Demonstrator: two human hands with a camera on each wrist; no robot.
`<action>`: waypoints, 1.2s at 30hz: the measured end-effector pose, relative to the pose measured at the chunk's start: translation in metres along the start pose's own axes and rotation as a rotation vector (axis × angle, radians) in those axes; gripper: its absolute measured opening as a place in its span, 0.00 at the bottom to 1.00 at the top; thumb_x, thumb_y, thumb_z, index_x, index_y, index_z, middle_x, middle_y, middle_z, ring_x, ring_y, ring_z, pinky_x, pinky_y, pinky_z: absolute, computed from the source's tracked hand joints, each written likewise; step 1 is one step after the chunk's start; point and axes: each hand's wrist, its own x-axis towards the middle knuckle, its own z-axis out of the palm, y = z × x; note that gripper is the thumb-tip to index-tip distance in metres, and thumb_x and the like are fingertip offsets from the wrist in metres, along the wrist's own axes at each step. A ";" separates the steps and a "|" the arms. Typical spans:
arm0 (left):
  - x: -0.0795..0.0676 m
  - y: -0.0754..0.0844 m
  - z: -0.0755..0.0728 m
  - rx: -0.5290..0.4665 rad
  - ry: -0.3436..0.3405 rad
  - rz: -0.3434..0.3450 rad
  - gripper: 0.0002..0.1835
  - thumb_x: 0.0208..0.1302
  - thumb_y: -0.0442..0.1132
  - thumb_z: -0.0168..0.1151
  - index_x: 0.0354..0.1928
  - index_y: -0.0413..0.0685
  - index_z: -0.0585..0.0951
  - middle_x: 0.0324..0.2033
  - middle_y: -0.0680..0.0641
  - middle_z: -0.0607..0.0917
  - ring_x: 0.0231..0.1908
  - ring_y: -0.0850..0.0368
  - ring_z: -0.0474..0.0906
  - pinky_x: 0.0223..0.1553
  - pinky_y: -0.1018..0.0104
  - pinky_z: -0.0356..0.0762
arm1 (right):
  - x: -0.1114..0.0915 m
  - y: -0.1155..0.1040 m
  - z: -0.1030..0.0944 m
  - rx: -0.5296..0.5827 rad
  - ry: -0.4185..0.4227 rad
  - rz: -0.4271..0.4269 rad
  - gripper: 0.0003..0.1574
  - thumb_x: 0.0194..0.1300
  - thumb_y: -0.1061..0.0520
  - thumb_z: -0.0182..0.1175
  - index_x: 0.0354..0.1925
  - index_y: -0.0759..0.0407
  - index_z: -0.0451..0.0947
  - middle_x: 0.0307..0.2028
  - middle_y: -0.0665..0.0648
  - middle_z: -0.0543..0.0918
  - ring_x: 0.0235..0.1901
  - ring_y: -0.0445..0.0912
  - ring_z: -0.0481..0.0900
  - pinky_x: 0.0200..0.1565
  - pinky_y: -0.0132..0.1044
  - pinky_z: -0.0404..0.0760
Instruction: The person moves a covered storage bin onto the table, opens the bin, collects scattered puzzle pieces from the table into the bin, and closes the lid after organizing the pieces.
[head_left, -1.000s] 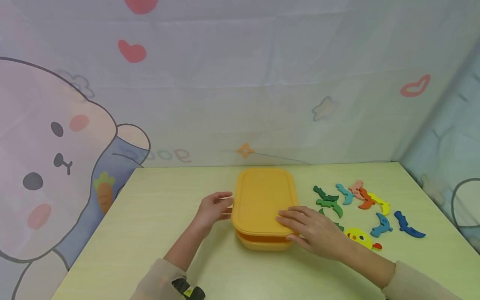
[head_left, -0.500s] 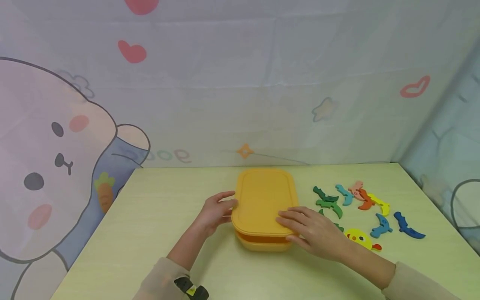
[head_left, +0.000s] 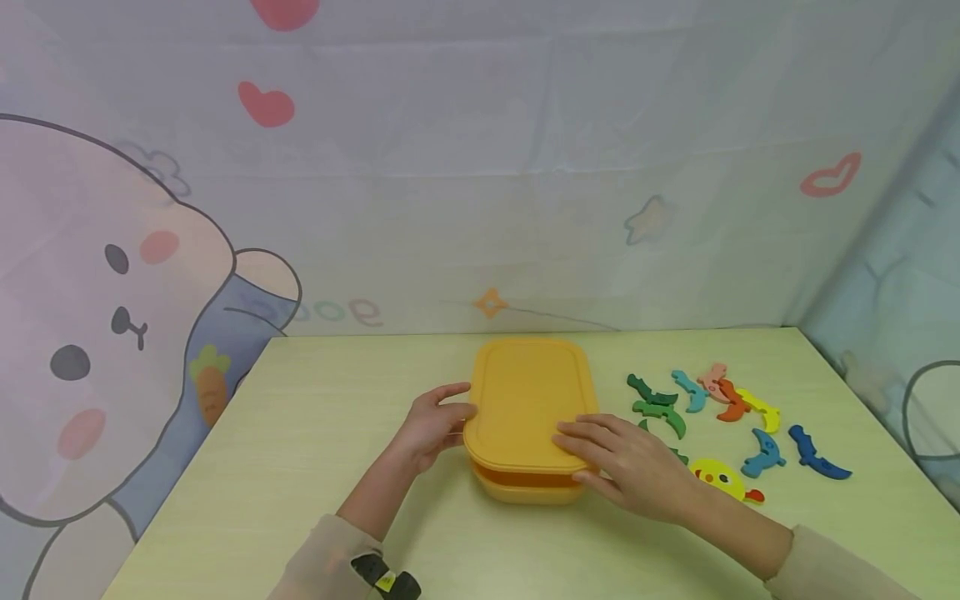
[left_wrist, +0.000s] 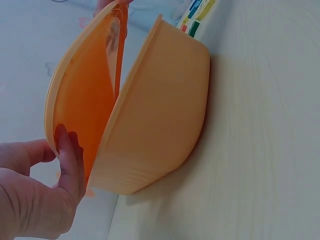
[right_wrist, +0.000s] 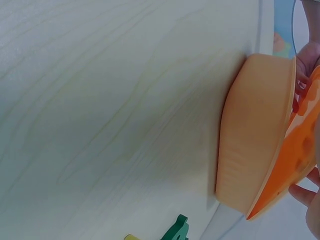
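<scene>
Head view: the left hand (head_left: 435, 429) and right hand (head_left: 633, 467) grip opposite sides of a yellow lid (head_left: 528, 400), tilted over the box (head_left: 528, 492) below and between them. Should one hand slip first, the lid might drop crooked. Beside the right hand, the duck-faced piece (head_left: 716, 473) lies close enough that the forearm could knock it.

Left wrist view: the left hand pinches the lid's edge, fingers inside; lowering it so could nip them against the box rim.

Right wrist view: neither hand seems to steady the box, so uneven pressure might slide it along the worktop (right_wrist: 125, 100).
</scene>
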 end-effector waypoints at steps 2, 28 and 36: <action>0.000 0.000 0.000 -0.003 0.006 0.003 0.28 0.57 0.32 0.58 0.62 0.42 0.68 0.29 0.46 0.83 0.26 0.59 0.80 0.27 0.69 0.79 | 0.000 0.000 0.000 0.001 -0.003 0.001 0.27 0.68 0.40 0.46 0.59 0.51 0.72 0.56 0.49 0.76 0.54 0.48 0.73 0.51 0.44 0.77; -0.018 0.016 0.005 -0.003 -0.012 0.007 0.27 0.59 0.30 0.56 0.62 0.38 0.66 0.30 0.46 0.82 0.25 0.60 0.80 0.27 0.71 0.79 | 0.013 0.014 -0.017 0.252 -0.019 0.457 0.30 0.58 0.50 0.63 0.58 0.53 0.71 0.52 0.53 0.77 0.47 0.48 0.78 0.41 0.41 0.82; -0.023 0.021 0.006 -0.007 -0.012 0.007 0.28 0.59 0.31 0.56 0.62 0.38 0.66 0.30 0.46 0.83 0.25 0.61 0.80 0.27 0.71 0.79 | 0.019 0.024 -0.017 0.486 -0.060 0.718 0.30 0.63 0.52 0.59 0.61 0.61 0.67 0.53 0.63 0.76 0.46 0.56 0.79 0.40 0.43 0.82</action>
